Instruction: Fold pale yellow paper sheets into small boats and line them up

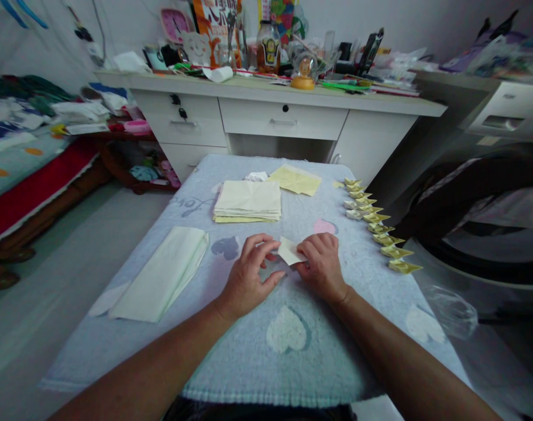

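Between my hands, over the cloth-covered table, is a small folded piece of pale yellow paper [289, 251]. My right hand [322, 262] pinches its right edge between thumb and fingers. At the paper's left side my left hand [254, 270] has thumb and fingers spread apart; its fingertips are close to the paper, and I cannot tell whether they touch it. Beyond the hands lies a stack of cream paper sheets [248, 199]. A row of several folded paper boats [379, 228] runs along the right side of the table.
A folded pale green sheet [163, 275] lies at the left of the table [231, 362]. Yellow sheets [296, 179] and a crumpled white paper [256, 176] sit behind the stack. A cluttered white desk [284, 114] stands behind, a washing machine [503, 117] at right, a bed [24, 158] at left.
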Demonstrator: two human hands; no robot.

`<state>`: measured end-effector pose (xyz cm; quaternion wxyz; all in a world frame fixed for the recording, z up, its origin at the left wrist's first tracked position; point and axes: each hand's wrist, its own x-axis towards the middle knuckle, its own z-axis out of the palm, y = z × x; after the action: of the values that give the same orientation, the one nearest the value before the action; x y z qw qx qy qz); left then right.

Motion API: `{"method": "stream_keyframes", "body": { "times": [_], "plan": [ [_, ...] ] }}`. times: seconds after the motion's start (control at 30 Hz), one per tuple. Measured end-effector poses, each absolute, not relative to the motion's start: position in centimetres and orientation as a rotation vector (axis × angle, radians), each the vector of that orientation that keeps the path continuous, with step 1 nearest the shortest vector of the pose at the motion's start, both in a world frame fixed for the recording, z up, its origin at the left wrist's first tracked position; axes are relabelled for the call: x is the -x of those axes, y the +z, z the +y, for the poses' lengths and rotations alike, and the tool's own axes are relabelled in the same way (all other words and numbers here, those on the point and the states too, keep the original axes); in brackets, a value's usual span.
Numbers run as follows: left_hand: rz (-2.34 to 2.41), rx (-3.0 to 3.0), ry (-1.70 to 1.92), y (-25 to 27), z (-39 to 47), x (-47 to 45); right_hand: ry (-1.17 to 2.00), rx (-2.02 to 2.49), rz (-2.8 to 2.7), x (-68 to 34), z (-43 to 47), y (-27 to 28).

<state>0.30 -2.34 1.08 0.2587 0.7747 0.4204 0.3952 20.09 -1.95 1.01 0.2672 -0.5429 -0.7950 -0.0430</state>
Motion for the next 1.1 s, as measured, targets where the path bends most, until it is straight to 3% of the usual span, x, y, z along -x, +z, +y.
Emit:
{"method": "stream_keyframes", "body": {
  "times": [0.17,0.6,0.9,1.1],
  "plan": [
    [1.131,-2.293,0.987,1.2,-2.2,0.3,-0.120,1.382,-2.346,-19.4,-2.4,0.9],
    [1.180,-2.516,0.544,1.1,-1.1,2.1,0.282,1.253,-2.426,-21.5,-2.0,0.7],
    [1.056,-2.739,0.489,0.7,-1.1,1.7,0.317,1.230,-2.463,-21.8,-2.1,1.1],
    [1.122,-2.696,0.680,0.5,-0.7,1.4,0.324,1.287,-2.299,-21.8,-1.8,0.3]
  ]
}}
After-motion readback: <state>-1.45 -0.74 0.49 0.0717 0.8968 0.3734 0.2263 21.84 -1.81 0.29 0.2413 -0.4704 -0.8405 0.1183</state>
